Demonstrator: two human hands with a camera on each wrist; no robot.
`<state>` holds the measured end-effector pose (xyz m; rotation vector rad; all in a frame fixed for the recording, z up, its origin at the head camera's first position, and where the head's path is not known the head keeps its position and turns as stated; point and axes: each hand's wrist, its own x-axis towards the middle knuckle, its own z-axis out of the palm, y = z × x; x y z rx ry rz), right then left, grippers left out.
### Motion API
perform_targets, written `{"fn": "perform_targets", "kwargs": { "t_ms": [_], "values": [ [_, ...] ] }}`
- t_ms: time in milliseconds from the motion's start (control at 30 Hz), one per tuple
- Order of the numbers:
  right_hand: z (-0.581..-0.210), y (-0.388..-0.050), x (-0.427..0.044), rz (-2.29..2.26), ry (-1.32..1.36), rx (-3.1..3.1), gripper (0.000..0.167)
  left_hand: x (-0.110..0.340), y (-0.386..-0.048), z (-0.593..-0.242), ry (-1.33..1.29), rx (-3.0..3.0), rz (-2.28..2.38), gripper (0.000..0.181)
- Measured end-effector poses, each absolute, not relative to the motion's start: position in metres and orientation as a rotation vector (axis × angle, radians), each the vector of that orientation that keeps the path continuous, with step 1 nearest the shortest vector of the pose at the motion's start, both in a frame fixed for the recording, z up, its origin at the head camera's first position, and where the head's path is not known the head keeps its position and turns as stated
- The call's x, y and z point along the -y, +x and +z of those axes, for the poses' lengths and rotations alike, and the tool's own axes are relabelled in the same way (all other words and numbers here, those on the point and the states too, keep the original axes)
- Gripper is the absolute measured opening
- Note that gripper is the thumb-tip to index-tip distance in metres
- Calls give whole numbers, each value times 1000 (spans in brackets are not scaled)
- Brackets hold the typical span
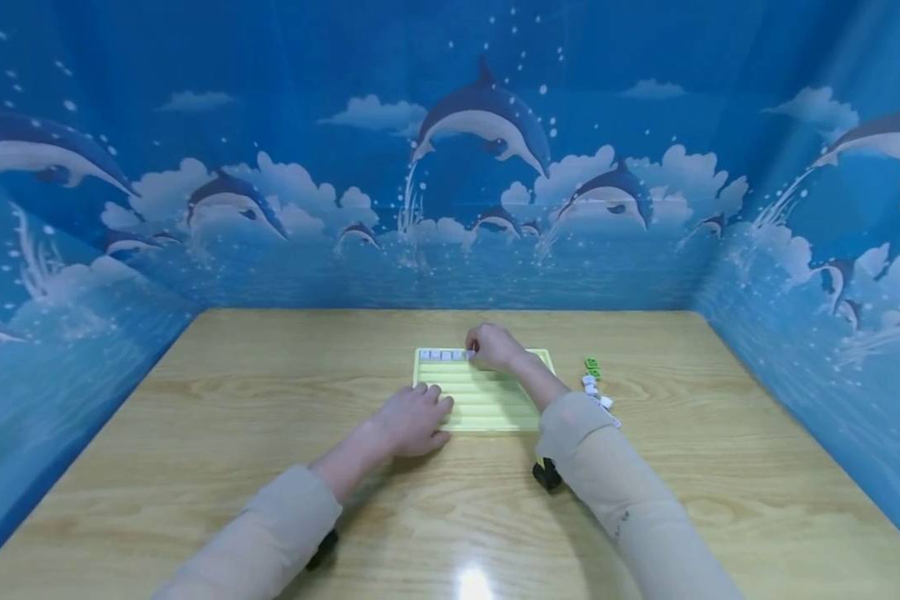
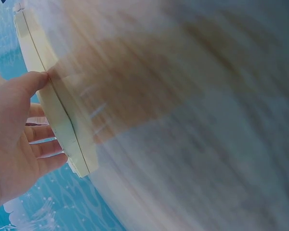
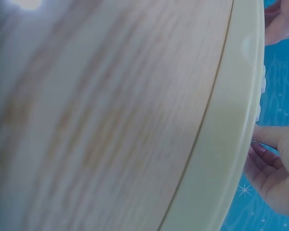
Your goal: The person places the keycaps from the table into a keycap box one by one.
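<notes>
A pale yellow-green ridged tray (image 1: 487, 408) lies on the table, with several small white tiles (image 1: 446, 356) in a row at the left of its far groove. My left hand (image 1: 412, 419) rests on the tray's near left corner, fingers spread. In the left wrist view, the thumb (image 2: 36, 82) touches the tray's edge (image 2: 62, 113). At the far groove, my right hand (image 1: 495, 346) pinches a small white tile (image 1: 470, 355) at the end of the row. The right wrist view shows its thumb and fingertips close together behind the tray rim (image 3: 226, 115), which partly hides them.
Right of the tray lie loose white tiles (image 1: 590, 385) and green tiles (image 1: 592, 364), some partly behind the right sleeve. A black object (image 1: 547, 475) sits under the right forearm. Blue dolphin-print curtains (image 1: 450, 250) border the wooden table (image 1: 285, 358) at the back and sides.
</notes>
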<state>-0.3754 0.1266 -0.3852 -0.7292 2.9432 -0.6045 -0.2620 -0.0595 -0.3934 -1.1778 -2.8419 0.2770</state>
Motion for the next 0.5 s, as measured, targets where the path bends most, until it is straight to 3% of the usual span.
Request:
{"fn": "perform_targets", "kwargs": {
  "t_ms": [500],
  "values": [
    [-386,-374,-125,-574,-710,-2954,19,61,-262,-393,-1186,2843,266,47]
  ]
}}
